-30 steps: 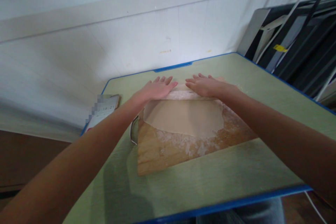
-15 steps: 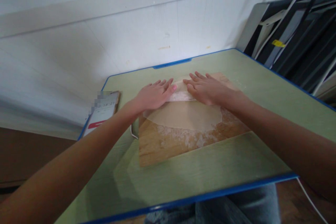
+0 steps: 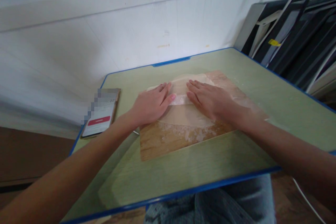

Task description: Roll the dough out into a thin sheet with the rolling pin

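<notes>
Head view: both hands lie flat, palms down, side by side at the centre of the frame. The left hand (image 3: 151,105) and the right hand (image 3: 210,99) each have the grip spread, fingers straight and close together, pinching nothing. They press on a flour-dusted rolling pin (image 3: 181,99), of which only a short pale stretch shows in the gap between the two hands. The pin's long axis runs left to right across the frame, square to the forearms, so each hand covers one half and neither is nearer than the other.

The thin dough sheet (image 3: 183,117) lies spread under and around the pin: part shows toward the lower edge below the hands, part toward the upper edge beyond the fingertips. It rests on a wooden board (image 3: 162,143) whose near part is bare and streaked with flour (image 3: 191,134). The board sits on the green desk (image 3: 183,175) with a blue rim.

At middle left of the frame, well apart from the left hand, a phone (image 3: 101,117) lies flat on the desk.
</notes>
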Tool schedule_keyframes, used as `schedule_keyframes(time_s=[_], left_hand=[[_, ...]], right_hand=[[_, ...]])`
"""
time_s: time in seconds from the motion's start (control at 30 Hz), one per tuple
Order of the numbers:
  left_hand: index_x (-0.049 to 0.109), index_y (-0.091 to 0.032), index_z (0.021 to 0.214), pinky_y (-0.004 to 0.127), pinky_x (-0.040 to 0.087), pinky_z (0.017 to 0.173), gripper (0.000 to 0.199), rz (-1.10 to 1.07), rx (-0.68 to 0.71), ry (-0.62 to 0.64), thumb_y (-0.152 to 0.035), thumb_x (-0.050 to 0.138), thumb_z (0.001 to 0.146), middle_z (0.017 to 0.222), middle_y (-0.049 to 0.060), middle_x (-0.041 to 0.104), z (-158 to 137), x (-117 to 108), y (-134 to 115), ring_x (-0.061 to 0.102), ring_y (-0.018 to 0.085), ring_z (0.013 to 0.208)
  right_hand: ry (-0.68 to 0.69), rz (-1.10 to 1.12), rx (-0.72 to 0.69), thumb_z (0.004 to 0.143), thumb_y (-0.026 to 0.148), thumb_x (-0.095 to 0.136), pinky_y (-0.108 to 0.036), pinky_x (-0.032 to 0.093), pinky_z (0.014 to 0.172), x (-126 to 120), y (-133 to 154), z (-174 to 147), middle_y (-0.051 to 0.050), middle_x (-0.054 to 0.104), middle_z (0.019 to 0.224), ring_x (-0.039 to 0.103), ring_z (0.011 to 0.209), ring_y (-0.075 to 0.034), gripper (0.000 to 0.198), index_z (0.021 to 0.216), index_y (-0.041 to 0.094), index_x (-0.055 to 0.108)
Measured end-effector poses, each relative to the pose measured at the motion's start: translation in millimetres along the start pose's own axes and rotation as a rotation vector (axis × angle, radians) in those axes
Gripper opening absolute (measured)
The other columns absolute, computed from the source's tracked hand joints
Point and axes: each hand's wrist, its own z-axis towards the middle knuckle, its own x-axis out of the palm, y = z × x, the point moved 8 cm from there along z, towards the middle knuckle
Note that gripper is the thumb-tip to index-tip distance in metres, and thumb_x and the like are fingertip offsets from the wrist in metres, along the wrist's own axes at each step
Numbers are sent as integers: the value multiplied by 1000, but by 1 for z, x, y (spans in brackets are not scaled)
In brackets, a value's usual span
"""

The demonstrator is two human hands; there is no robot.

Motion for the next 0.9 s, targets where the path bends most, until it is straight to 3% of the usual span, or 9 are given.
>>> schedule_keyframes(time_s=[0.23, 0.43, 0.7, 0.9], left_hand=[[41, -11, 135, 39, 33, 107, 55, 22, 76, -33, -42, 16, 97, 142, 11, 45, -20, -3, -11, 45, 24, 128], [38, -6, 137, 37, 31, 108, 57, 21, 127, -38, -39, 17, 96, 141, 13, 46, -34, -4, -18, 45, 23, 127], [39, -6, 136, 39, 29, 108, 60, -72, 222, -4, -43, 17, 94, 139, 14, 47, -52, -6, -24, 43, 23, 127], [37, -6, 137, 44, 27, 107, 57, -94, 264, 6, -40, 21, 94, 140, 15, 45, -71, -6, -31, 41, 26, 126]], right_hand=[[-107, -39, -5, 97, 33, 18, -38, 41, 101, -7, 11, -19, -20, 54, 132, 51, 122, -26, 54, 126, 2, 52], [-162, -43, -56, 97, 28, 23, -39, 45, 97, -13, 21, -35, -21, 55, 130, 53, 120, -27, 49, 123, 1, 54], [-222, -57, -43, 93, 22, 28, -45, 37, 103, -14, 35, -55, -22, 54, 131, 50, 121, -29, 44, 122, 0, 54], [-274, -52, -73, 88, 17, 37, -48, 40, 101, -19, 48, -76, -23, 58, 124, 52, 116, -32, 44, 123, -3, 53]])
